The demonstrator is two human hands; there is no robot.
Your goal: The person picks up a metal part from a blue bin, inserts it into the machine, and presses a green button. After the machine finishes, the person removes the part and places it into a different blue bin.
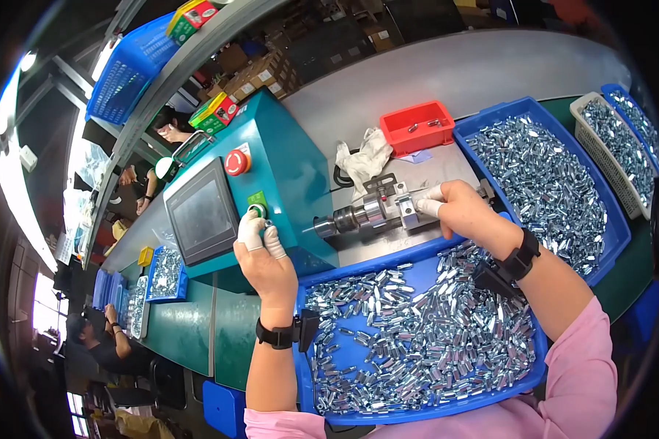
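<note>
My left hand (265, 263), with white finger covers, is raised at the front of a teal machine (289, 157). One fingertip rests at the green push button (257, 208), and a small shiny metal piece (270, 224) shows at the fingertips. My right hand (467, 212), also with white finger covers, is closed at the right end of the metal clamp fixture (406, 208). Whatever its fingers pinch is hidden. Left of the clamp, a round metal spindle (351, 218) points out of the machine. Below both hands sits a blue tray (419, 275) of small metal parts.
A red bin (417, 139) with a few parts and white gloves (366, 157) lie behind the fixture. More loaded trays, blue (613, 252) and beige (600, 150), stand at right. The machine carries a screen (201, 212) and red stop button (236, 162). Other people sit at far left.
</note>
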